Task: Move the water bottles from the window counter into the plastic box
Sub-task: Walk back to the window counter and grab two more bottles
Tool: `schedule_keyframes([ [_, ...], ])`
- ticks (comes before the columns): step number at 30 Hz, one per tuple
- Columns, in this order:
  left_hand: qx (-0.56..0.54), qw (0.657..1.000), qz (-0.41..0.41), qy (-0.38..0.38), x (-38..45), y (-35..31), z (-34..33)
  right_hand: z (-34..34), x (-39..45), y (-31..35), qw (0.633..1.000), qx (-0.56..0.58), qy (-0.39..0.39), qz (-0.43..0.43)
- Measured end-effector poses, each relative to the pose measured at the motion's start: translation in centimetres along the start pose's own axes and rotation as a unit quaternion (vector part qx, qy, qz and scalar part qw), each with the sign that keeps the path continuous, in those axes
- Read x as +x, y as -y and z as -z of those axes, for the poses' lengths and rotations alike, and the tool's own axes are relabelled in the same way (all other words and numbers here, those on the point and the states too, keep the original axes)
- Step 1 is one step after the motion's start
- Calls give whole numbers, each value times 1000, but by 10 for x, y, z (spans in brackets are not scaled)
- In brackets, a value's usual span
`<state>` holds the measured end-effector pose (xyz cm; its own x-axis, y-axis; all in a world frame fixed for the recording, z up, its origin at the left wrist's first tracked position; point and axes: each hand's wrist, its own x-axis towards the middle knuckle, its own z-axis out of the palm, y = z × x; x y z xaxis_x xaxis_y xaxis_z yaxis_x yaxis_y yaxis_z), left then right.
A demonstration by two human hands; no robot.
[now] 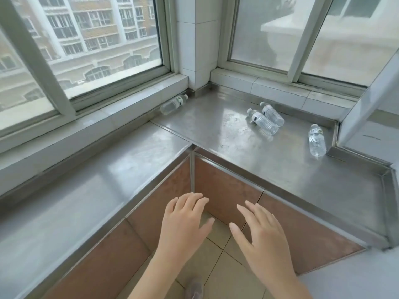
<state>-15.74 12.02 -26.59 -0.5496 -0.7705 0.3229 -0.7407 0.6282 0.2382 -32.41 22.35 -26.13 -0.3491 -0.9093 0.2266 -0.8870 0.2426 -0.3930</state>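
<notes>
Four water bottles lie scattered on a steel corner table beneath windows; both hands, left and right, hover empty, grip wide.

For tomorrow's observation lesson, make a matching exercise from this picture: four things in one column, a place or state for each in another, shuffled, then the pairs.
Things
1. lone bottle
2. pair of bottles
3. far-right bottle
4. hands

Places or states
A. lying side by side, touching
B. open and empty, off the counter
C. lying against the left window ledge
D. lying alone near the counter's right edge

Pairs: 1-C, 2-A, 3-D, 4-B
</notes>
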Motion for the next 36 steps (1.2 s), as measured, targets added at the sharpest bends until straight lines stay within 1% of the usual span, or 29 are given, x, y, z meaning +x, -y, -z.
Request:
schedule_keyframes([
  [3,-2,1000,-14,17,62,7,-28,-6,51,-25,1000,-11,10,-25],
  [7,-9,998,-46,34,149,10,-65,-16,120,-60,998,-45,2,-53],
  [15,-27,992,-121,33,312,4,-123,-22,247,-116,991,-63,-13,-121],
  [18,-39,990,-132,23,362,-5,-146,-23,288,-138,989,-69,-21,-133],
  [20,-47,991,-124,18,392,-13,-162,-24,315,-155,988,-69,-23,-138],
  [25,-53,995,-77,38,460,-37,-214,-34,390,-206,989,-65,-1,-130],
  [28,-73,993,-32,87,498,-56,-245,-42,436,-238,990,-61,1,-126],
  [31,-108,984,41,132,533,-68,-277,-54,483,-271,991,-62,6,-116],
  [34,-176,951,138,213,566,-76,-312,-70,528,-303,992,-54,13,-110],
  [36,-245,911,225,242,583,-83,-331,-81,556,-322,992,-59,22,-108],
])
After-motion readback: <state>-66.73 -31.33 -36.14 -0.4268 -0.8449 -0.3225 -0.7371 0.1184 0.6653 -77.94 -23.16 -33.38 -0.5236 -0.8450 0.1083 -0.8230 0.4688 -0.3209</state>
